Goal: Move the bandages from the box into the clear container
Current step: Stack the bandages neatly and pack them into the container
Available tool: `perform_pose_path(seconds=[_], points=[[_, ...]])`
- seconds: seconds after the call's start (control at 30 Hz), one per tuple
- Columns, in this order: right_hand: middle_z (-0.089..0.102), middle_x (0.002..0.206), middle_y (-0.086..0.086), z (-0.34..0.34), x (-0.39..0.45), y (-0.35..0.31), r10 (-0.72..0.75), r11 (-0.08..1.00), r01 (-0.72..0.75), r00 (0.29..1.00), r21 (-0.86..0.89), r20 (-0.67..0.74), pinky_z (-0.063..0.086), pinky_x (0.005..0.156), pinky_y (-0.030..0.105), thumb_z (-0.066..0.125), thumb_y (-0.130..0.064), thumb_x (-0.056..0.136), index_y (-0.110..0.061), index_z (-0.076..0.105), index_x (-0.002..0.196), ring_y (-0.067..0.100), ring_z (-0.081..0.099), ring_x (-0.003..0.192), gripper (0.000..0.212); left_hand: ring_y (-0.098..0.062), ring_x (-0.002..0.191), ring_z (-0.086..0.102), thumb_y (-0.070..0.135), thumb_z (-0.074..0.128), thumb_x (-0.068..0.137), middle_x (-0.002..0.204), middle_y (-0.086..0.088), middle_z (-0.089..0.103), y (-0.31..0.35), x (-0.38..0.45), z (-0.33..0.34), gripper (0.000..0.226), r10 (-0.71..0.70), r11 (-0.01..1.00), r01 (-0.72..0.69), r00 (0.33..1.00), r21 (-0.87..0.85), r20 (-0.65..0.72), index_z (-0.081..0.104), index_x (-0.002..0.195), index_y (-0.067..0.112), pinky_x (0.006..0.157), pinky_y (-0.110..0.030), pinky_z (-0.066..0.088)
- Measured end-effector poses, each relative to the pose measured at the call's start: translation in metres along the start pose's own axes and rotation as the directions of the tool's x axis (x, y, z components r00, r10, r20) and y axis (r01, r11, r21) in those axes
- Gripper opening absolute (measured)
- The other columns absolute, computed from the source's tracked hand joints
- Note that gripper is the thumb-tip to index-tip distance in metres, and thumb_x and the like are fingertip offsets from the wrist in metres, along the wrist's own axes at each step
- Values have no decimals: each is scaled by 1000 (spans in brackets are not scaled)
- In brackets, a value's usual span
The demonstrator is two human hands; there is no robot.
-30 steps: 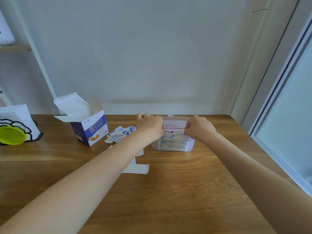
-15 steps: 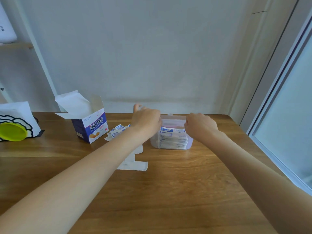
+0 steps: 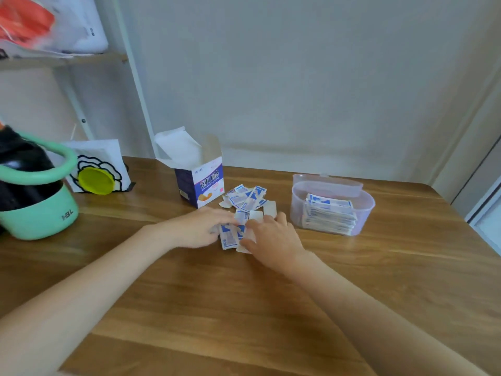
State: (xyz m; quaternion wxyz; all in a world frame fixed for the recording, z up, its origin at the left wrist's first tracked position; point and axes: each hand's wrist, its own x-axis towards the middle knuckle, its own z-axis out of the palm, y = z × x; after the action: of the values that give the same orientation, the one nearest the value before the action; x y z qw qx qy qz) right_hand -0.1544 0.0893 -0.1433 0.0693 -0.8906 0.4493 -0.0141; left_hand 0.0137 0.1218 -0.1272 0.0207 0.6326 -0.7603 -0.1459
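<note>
The open purple-and-white bandage box [image 3: 199,183] stands upright at the back of the wooden table. Loose blue-and-white bandages [image 3: 247,198] lie scattered to its right. My left hand [image 3: 199,226] and my right hand [image 3: 272,238] rest on a few more bandages [image 3: 230,237] nearer to me, fingertips facing each other over them. The clear container [image 3: 296,210] sits to the right with its lid open and a neat stack of bandages [image 3: 329,215] inside. Neither hand touches it.
A mint-green and black pot [image 3: 38,213] stands at the left edge. Behind it is a white holder with a yellow disc [image 3: 96,180]. A shelf with bags [image 3: 48,25] hangs at the top left. A window frame [image 3: 485,202] borders the table's right end.
Both hands have left the clear container and moved left onto the loose bandages. The view has swung left and down, bringing the green pot into sight.
</note>
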Motion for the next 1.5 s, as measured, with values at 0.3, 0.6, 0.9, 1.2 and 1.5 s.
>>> perform_pose_path(seconds=[0.3,0.6,0.9,1.2,1.5], points=[[61,112,4,-2,-6,29,-227,971,235,964,44,-141,47,85,36,51,-19,92,-13,56,113,24,53,106,22,-16,107,40,29,56,90,103,5,48,10,4,0,43,16,996,-16,1000,91,-3,47,132,36,93,-32,38],[71,95,1,-13,-15,59,-75,905,147,979,400,-191,51,79,17,60,-12,88,-12,69,101,10,64,86,15,-5,108,48,39,69,80,112,9,47,12,6,-7,51,5,985,26,984,-168,181,52,127,33,97,-26,43],[59,91,-4,-23,-15,49,124,536,-155,987,830,105,50,75,20,59,-6,88,-21,59,107,13,61,89,23,-2,90,47,33,73,77,95,15,47,14,10,4,20,-38,987,43,999,-157,37,53,78,32,73,-17,40],[59,73,7,-35,-13,38,158,128,-170,976,977,149,46,48,17,63,0,84,-11,56,96,11,58,53,18,-3,66,49,25,72,79,75,12,57,11,1,-2,20,-119,904,75,990,-421,-80,53,77,29,62,-13,39],[63,96,5,-30,-11,29,-3,565,-30,999,825,38,58,65,24,55,4,87,-13,55,120,18,65,71,36,-3,85,58,22,64,86,91,13,64,16,3,-7,9,-66,874,45,997,-483,-28,66,94,26,72,-15,46]])
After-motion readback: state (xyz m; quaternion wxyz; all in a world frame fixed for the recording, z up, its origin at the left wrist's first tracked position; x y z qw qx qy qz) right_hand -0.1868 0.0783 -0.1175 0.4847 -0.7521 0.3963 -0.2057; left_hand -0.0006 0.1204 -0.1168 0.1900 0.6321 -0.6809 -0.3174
